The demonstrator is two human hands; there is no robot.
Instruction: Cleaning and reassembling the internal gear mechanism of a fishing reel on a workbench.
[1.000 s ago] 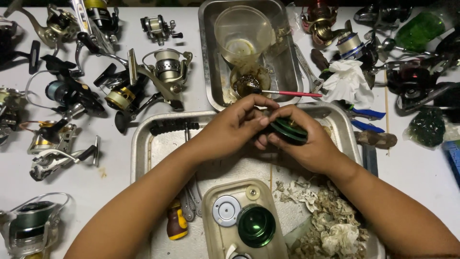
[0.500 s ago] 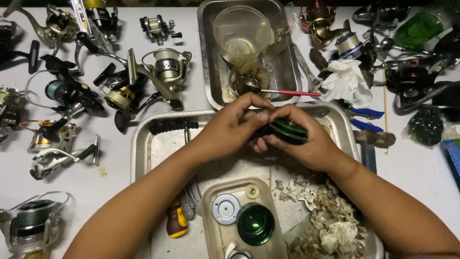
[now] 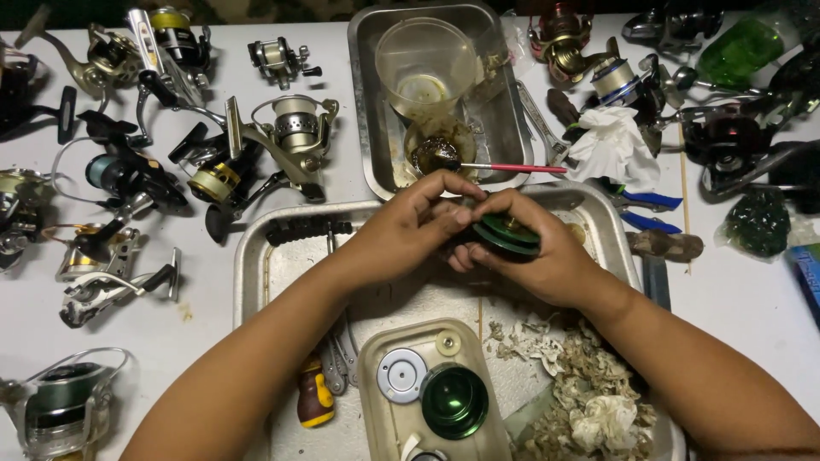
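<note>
Head view — green spool gripped between both hands — right hand cradling, left hand pinching its edge.

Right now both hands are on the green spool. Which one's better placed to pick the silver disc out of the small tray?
Left, probably. The right hand cups and carries the green spool; the left hand only touches it with its fingertips, so it looks free to let go. The silver disc also lies on the left side of the small tray.

White table under bright light, dark beyond its far edge
</note>
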